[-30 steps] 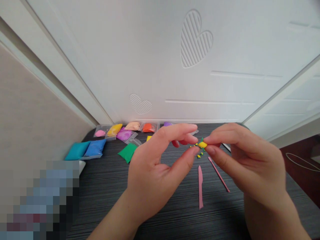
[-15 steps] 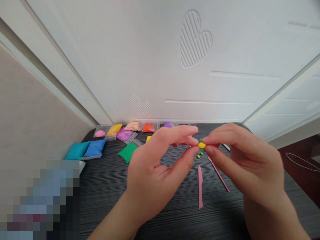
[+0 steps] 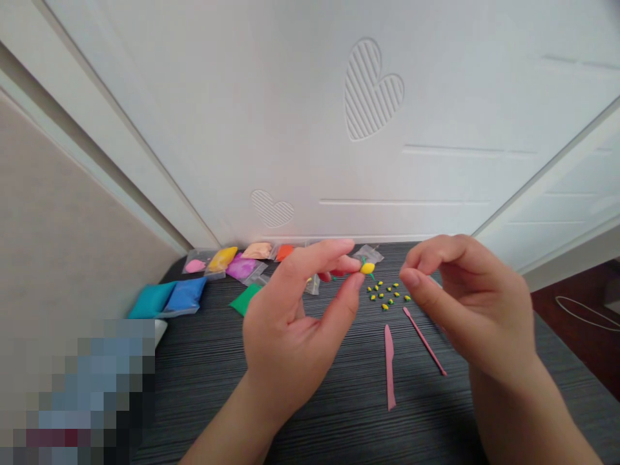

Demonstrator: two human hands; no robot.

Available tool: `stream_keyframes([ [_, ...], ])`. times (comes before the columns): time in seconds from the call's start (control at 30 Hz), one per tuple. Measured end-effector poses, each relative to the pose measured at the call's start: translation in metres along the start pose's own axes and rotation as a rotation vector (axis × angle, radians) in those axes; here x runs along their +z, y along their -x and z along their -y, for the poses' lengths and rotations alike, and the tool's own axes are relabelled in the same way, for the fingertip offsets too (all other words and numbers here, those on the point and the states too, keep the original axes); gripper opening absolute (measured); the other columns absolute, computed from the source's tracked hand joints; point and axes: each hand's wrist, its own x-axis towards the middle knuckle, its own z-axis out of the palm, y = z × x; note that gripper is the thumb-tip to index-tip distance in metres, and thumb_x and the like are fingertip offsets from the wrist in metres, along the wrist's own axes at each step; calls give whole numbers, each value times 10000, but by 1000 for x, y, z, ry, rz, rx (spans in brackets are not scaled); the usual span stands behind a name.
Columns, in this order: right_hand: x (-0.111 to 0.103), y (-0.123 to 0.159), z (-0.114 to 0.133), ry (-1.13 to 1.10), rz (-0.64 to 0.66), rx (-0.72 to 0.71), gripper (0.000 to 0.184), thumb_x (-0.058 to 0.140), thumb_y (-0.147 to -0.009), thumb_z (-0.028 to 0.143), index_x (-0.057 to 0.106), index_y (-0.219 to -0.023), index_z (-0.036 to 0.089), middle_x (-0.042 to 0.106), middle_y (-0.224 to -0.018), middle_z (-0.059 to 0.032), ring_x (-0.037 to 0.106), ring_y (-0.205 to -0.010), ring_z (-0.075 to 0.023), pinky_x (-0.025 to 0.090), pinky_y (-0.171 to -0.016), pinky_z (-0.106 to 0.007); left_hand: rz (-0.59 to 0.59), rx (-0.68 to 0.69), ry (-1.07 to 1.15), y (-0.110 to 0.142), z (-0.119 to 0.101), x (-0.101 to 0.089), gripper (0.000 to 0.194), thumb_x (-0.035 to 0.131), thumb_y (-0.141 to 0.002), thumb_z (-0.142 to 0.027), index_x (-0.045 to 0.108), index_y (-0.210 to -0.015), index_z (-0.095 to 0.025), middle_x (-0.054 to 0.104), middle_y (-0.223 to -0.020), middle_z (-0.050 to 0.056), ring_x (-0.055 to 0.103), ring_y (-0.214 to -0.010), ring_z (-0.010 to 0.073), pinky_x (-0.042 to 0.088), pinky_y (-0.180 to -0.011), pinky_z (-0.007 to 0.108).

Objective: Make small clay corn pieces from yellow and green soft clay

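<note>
Between the thumb and fingertips of my left hand is a small yellow clay piece with thin green strips on it. To its right, my right hand is apart from the piece. The thumb and forefinger of that hand are pinched together; whatever they hold, if anything, cannot be made out. Several tiny yellow-and-green clay bits lie on the dark table between and beyond the hands. Nearer to me are a pink plastic knife and a thin pink modelling stick.
Clay packets line the table's back and left: teal, blue, green, yellow, purple, peach and orange. A clear bag lies at the back. A white panel rises behind the table.
My hands have drawn apart. The left one has moved slightly left with the yellow clay piece, and the right has let go of it. More of the tiny clay bits now show.
</note>
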Motion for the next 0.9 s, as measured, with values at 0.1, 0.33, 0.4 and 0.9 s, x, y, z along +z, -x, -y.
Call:
stream_keyframes([
  [0.1, 0, -1, 1, 20, 25, 19, 26, 570, -746, 229, 567, -763, 210, 576, -725, 6, 530, -668, -118, 421, -599, -243, -13, 27, 12, 1, 0, 2, 383, 604, -696, -93, 521, -1036, -250, 626, -867, -10, 603, -789, 132, 484, -819, 317],
  [0.33, -2, 1, 5, -94, 149, 91, 141, 551, -766, 265, 597, -891, 217, 623, -806, -9, 570, -721, -132, 452, -624, -246, 28, 121, -21, 6, 1, 7, 418, 599, -693, -79, 518, -1045, -290, 630, -863, -10, 588, -857, 159, 468, -852, 352],
  [0.4, -2, 1, 6, -122, 200, 113, 182, 567, -753, 278, 593, -923, 218, 623, -827, -17, 568, -736, -140, 459, -639, -261, 43, 153, -32, 7, 0, 7, 425, 594, -698, -76, 511, -1051, -298, 631, -898, -12, 586, -855, 155, 469, -845, 353],
  [0.9, 1, 3, 7, -206, 206, 174, 56, 576, -743, 220, 586, -797, 206, 588, -770, -7, 543, -715, -131, 452, -626, -255, 86, 177, -7, 6, -4, 7, 476, 595, -680, -26, 503, -1065, -290, 630, -951, -13, 592, -859, 153, 480, -807, 329],
])
